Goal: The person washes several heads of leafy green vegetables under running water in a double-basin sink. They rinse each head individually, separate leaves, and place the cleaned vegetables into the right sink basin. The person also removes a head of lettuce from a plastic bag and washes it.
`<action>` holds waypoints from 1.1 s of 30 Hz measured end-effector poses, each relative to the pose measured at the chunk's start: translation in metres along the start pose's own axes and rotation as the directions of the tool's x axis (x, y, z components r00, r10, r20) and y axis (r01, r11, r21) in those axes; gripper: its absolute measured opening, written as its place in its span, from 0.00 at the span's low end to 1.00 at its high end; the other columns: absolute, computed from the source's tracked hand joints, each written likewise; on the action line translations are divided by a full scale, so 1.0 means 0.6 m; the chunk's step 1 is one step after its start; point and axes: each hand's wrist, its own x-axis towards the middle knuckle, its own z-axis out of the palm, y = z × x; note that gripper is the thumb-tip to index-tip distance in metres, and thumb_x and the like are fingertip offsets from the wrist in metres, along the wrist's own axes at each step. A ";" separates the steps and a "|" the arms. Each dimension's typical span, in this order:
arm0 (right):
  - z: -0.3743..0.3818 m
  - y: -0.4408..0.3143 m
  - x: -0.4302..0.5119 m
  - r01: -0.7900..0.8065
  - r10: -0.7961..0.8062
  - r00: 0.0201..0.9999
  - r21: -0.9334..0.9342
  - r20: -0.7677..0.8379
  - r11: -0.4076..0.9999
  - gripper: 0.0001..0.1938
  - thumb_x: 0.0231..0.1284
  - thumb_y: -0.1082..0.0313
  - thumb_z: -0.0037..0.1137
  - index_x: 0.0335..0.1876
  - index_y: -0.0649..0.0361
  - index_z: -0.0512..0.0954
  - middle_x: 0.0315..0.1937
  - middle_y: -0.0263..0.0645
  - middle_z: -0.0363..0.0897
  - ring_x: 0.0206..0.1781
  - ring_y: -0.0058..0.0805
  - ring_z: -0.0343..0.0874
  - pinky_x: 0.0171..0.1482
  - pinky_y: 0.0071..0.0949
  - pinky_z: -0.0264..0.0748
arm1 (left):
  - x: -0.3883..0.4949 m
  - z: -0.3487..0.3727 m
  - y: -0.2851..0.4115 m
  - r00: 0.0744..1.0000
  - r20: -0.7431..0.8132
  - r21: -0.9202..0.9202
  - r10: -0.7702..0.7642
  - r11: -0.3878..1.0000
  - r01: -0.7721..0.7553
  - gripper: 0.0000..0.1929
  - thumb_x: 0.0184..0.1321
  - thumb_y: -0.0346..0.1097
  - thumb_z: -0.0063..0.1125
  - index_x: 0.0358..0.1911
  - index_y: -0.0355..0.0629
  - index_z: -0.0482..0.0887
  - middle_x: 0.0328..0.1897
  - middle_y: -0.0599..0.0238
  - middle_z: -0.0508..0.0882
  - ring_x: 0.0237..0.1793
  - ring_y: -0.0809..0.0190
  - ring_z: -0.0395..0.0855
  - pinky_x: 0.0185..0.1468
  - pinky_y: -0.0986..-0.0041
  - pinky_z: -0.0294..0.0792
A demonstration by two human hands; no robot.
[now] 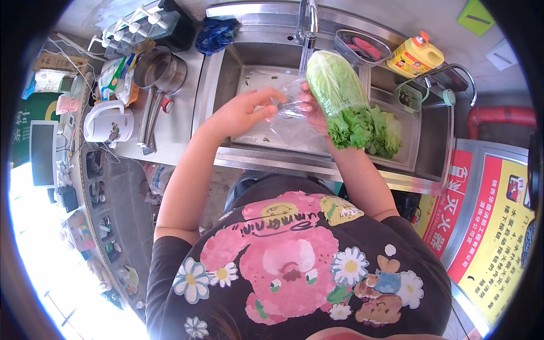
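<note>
A head of leafy green lettuce (340,85) wrapped in clear film is held up over the steel sink (238,78), its pale base toward the tap and its frilly leaves toward me. My right hand (315,114) is around its left side, partly hidden by the lettuce. Clear plastic film (293,112) hangs crumpled between both hands. Thumb and fingertips of my left hand (250,111) pinch the film's left edge. Water runs from the faucet (311,25) behind the lettuce. More green lettuce (387,134) lies in the right-hand basin.
Two steel saucepans (159,70) and a white electric kettle (109,123) stand on the left counter. A blue cloth (216,36) lies at the sink's back left corner. Behind the right basin are a yellow pump bottle (414,57), a colander (361,46) and a thin curved tap (467,78).
</note>
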 end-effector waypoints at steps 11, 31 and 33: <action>0.034 0.031 -0.029 -0.226 -0.567 0.619 -0.815 -0.543 0.534 0.32 0.69 0.38 0.29 0.61 0.60 0.68 0.57 0.42 0.71 0.59 0.36 0.71 0.60 0.33 0.67 | 0.054 0.122 0.004 0.973 -0.049 -0.907 -0.224 0.419 0.051 0.50 0.52 0.63 0.61 0.70 0.40 0.49 0.69 0.51 0.62 0.68 0.52 0.63 0.64 0.60 0.64; 0.283 -0.046 -0.177 0.053 -0.693 0.705 -0.986 0.151 -0.160 0.06 0.66 0.75 0.46 0.44 0.68 0.72 0.28 0.36 0.75 0.31 0.22 0.74 0.38 0.19 0.72 | 0.098 0.171 -0.020 0.934 0.236 -0.961 0.270 -0.075 0.265 0.52 0.45 0.69 0.62 0.70 0.46 0.55 0.66 0.39 0.65 0.66 0.43 0.65 0.56 0.52 0.72; 0.314 -0.039 -0.176 0.064 -0.610 0.721 -0.908 0.329 -0.415 0.06 0.67 0.74 0.46 0.44 0.68 0.72 0.28 0.38 0.76 0.33 0.24 0.77 0.41 0.22 0.74 | 0.101 0.195 -0.009 0.946 0.250 -0.948 0.206 -0.147 0.282 0.53 0.43 0.72 0.59 0.69 0.44 0.57 0.63 0.44 0.69 0.64 0.44 0.68 0.61 0.52 0.68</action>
